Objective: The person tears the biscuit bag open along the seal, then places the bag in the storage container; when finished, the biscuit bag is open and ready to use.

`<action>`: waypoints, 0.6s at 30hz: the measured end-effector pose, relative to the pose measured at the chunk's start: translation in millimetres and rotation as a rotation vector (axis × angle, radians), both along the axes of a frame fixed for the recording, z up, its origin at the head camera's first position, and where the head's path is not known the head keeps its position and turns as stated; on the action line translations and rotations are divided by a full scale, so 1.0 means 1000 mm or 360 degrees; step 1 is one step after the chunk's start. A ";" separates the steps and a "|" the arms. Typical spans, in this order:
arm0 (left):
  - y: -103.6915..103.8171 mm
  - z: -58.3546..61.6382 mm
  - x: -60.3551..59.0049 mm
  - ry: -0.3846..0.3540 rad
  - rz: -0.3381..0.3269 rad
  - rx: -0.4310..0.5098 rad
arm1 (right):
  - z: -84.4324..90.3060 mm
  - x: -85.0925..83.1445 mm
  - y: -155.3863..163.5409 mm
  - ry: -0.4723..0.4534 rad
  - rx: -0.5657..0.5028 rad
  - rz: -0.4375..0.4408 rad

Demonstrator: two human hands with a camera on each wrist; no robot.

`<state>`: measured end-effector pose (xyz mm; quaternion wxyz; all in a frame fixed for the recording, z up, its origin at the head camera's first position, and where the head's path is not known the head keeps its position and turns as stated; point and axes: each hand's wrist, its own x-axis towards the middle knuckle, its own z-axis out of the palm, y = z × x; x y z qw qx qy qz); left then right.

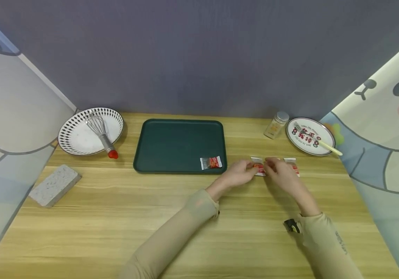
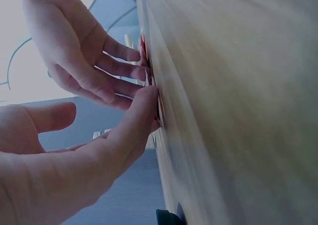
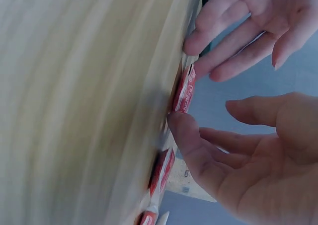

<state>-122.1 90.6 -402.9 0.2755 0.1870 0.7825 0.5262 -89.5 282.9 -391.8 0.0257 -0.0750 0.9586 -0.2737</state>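
A grey sponge block (image 1: 54,185) lies at the table's left edge, near a patterned plate (image 1: 77,135) carrying a whisk (image 1: 100,135). A dark green tray (image 1: 171,145) holds one red-and-white sachet (image 1: 211,162) in its near right corner. Just right of the tray, the left hand (image 1: 239,174) and right hand (image 1: 280,170) meet over a second sachet (image 1: 259,167) lying flat on the wooden table (image 1: 115,217), loosely spread fingertips touching it, neither plainly gripping. A third sachet (image 1: 292,166) lies beside the right hand. Farther right stand a small jar (image 1: 276,124) and a printed plate (image 1: 307,143).
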 end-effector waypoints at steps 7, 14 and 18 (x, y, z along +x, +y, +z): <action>-0.004 -0.001 -0.001 -0.0033 -0.0005 0.0096 | 0.000 -0.002 -0.003 -0.0014 -0.0169 -0.0001; -0.021 0.005 0.000 -0.0144 0.0034 0.0304 | 0.002 -0.004 -0.011 -0.0012 -0.0602 -0.0087; -0.041 0.008 0.002 -0.0081 0.0043 0.0377 | -0.002 -0.005 -0.021 -0.0071 -0.0892 -0.0104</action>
